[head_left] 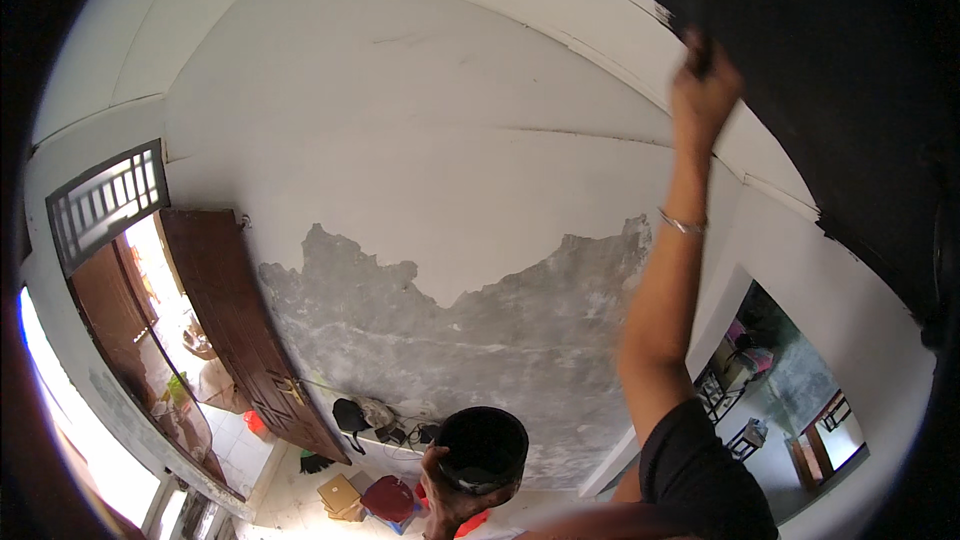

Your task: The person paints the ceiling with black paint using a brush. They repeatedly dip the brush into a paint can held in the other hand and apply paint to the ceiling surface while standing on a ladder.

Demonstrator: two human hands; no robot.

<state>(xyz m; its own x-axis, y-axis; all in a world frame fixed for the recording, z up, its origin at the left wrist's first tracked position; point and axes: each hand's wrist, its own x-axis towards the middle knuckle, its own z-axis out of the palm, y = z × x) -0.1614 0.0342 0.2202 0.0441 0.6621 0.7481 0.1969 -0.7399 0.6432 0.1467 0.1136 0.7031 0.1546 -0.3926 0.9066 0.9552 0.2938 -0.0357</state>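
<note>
My right hand (pixel 706 95) is raised overhead at the upper right, its fingers closed round a dark handle, apparently a paintbrush's. The brush head is blurred and merges with the black ceiling (pixel 830 70) behind it, where black meets a white strip in a ragged edge. Low in the middle, my left hand (pixel 455 508) grips a round black bucket (pixel 522 455) from its left side and underneath. Its mouth faces up toward me, and the inside is dark; I cannot make out how full it is. Dark smudges mark the left fingers.
Ahead stands a white wall (pixel 430 170) with bare grey plaster lower down. An open brown door (pixel 225 310) is at the left, a doorway (pixel 780 390) at the right. On the floor lie a cardboard box (pixel 342 496) and a dark red item (pixel 388 498); a black cap (pixel 349 415) hangs above.
</note>
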